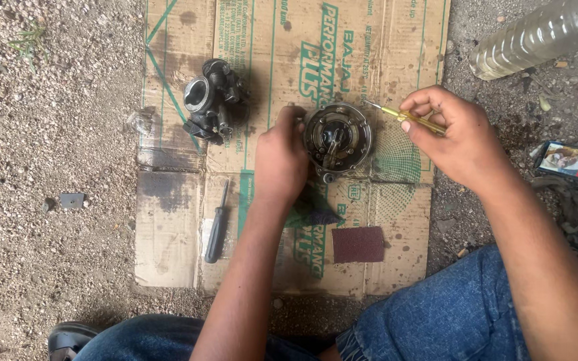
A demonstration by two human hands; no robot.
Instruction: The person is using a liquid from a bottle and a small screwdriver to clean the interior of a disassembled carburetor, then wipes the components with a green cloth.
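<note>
At the centre of the flattened brown cardboard sheet (168, 227) spread on gravel ground, the left hand (280, 160) closes its grip around the near-left rim of a round, dark, greasy metal housing with an open face (337, 138), steadying it. Just right of that grip, the right hand (459, 137) pinches a slim screwdriver with a clear yellow handle (415, 118), its thin tip angled at the housing's upper-right edge; whether tip and rim touch cannot be told from this view. Well left of the left-hand grip sits a dark cast-metal carburettor body (212, 100), already apart from the housing, suggesting disassembly is partly done. Nearer the person, a black-handled screwdriver (217, 227) lies unused, and a dark red rectangle of abrasive paper (358, 244) rests flat, apparently untouched. Inner parts remain seated in the housing, so work there appears unfinished.
</note>
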